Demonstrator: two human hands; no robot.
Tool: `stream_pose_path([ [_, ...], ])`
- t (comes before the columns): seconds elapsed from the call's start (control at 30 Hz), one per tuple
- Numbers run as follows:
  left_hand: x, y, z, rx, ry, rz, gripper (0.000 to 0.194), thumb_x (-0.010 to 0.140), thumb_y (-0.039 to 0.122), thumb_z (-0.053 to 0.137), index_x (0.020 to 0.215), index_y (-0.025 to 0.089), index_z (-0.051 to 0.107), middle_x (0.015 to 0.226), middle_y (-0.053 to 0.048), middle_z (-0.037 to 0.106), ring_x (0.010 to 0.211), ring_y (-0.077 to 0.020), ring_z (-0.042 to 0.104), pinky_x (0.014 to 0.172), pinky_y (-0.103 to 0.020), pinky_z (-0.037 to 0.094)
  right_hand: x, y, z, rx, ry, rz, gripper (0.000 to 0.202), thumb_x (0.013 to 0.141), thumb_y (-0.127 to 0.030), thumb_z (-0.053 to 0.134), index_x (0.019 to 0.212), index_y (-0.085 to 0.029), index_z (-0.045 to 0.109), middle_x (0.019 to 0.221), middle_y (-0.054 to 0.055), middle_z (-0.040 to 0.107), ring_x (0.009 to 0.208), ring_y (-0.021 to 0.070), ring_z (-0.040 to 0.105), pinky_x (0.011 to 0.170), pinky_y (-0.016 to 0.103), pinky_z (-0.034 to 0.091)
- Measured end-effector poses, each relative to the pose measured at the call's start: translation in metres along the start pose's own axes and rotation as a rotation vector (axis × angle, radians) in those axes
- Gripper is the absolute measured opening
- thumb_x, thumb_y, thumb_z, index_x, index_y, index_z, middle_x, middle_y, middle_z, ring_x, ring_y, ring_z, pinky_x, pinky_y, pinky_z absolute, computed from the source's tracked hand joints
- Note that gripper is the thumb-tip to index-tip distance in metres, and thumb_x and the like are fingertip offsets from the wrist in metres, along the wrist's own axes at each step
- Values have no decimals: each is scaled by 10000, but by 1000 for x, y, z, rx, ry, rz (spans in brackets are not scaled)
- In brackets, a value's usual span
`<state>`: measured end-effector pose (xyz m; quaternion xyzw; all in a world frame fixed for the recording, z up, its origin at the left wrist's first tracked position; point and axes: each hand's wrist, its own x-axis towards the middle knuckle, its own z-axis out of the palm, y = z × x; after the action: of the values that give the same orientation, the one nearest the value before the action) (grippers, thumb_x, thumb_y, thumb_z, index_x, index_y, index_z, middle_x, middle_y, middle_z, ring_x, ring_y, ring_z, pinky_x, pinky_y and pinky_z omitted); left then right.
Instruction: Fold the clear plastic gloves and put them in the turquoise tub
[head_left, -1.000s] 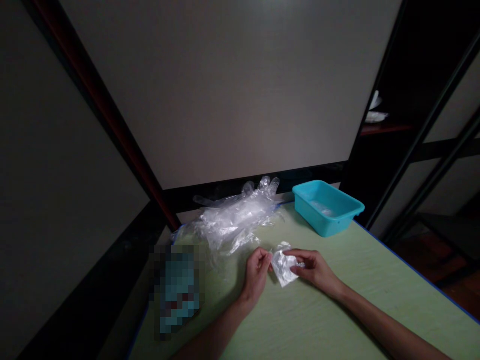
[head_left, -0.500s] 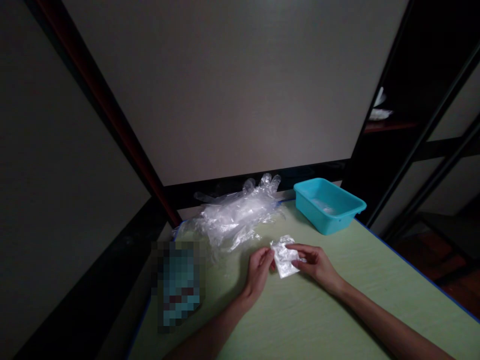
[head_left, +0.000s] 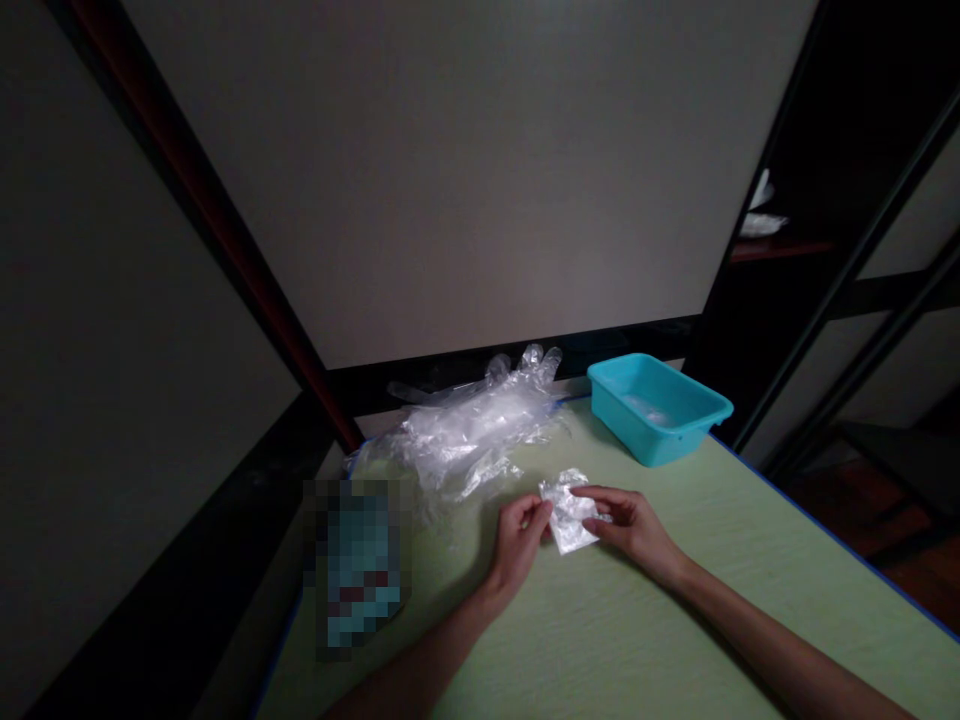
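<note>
A small folded piece of clear, crinkled plastic is held just above the green table. My left hand pinches its left edge between thumb and fingers. On the other side, my right hand grips its right part, with the index finger and thumb lying over the plastic. Behind my hands spreads a loose heap of clear plastic gloves, some glove fingers pointing up at the back.
A turquoise basin with some clear plastic inside stands at the back right of the table. At the left edge lies a blurred-out teal item. A pale panel rises behind the table.
</note>
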<state>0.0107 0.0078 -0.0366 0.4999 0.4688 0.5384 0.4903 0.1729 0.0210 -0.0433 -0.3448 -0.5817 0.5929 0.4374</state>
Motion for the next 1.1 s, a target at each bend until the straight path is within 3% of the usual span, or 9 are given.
stream_pose_path([
  [0.8,2,-2,-2,22,-26,32,405,656,521,554,512,153,468,465,29,444,469,-96,412,481,-205,312,1,1,-1,27,25,-6,389,622,-283,687,989,-174,621,800,35,656,675,142,579,609,258,444],
  [1.1,0,-2,-1,38,-73,26,326,667,439,560,531,151,495,494,15,479,500,-109,444,509,-212,344,1,-5,0,68,91,-28,353,604,-231,697,951,-198,643,879,48,651,726,153,574,638,267,447],
])
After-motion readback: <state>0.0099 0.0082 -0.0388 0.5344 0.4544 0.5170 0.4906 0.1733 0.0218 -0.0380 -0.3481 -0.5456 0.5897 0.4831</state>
